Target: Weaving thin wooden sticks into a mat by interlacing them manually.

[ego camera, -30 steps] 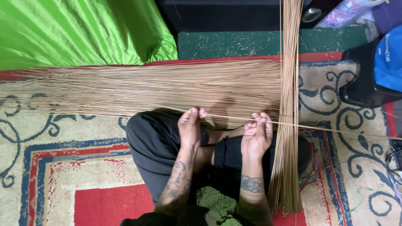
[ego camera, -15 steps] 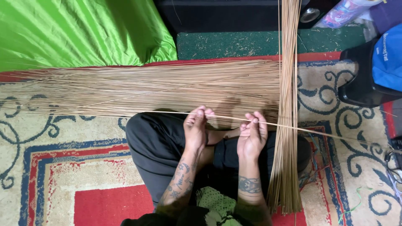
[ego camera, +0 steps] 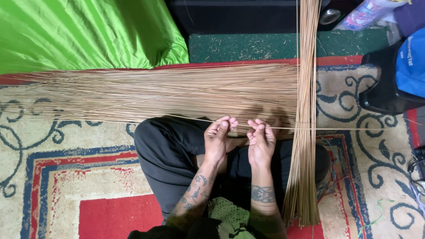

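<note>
The person sits cross-legged on a patterned carpet (ego camera: 66, 177), dark trousers (ego camera: 168, 155) filling the lower middle of the view, and both hands meet just in front of the knees. The left hand (ego camera: 218, 139) and the right hand (ego camera: 262, 141) are each pinched shut on one single thin stick (ego camera: 345, 129) — a pale rib that runs level across the scene from far left to far right, passing through the fingertips of both. The hands sit close together, nearly touching, which keeps the slender stick from bowing between them and gives a short, firm span to work on. Just beyond the hands lies a wide sheaf of sticks (ego camera: 168, 90), spread flat and crosswise on the carpet, within easy reach so that one rib can be drawn off at a time. A second, tighter bundle (ego camera: 305, 110) runs the other way, from the top edge down past the right knee, crossing over the end of the flat sheaf — kept apart and packed narrow, it reads as a separate lot. The single stick crosses this upright bundle too; whether over or under it I cannot tell. A bright green cloth (ego camera: 79, 31) lies beyond the sheaf on the left, and a blue cap (ego camera: 409, 62) rests on a dark object at the far right.
</note>
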